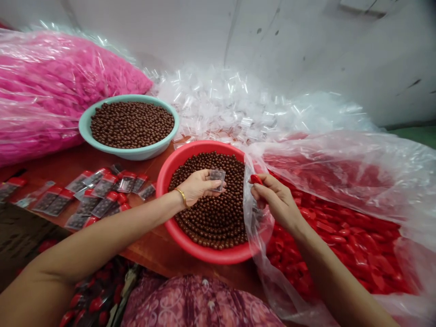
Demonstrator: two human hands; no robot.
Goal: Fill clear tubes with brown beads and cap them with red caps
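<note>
Above the red basin (163,181) my left hand (197,187) pinches a small clear plastic box (217,180) between thumb and fingers. Whether the box holds anything is hard to make out. Brown balls (207,227) fill the basin below it. Over the basin's right rim, my right hand (272,195) grips a red plastic cap (256,179) with thumb and fingertips, apart from the box. Beside that hand lies an opened clear bag with many loose red caps (327,240), and its edge drapes over the basin.
A light blue basin (166,141) of brown balls stands behind at left, against a bag of pink pieces (61,81). Clear boxes (221,104) heap along the wall. Filled, red-capped boxes (105,185) lie at left; more sit in a container (95,290) below.
</note>
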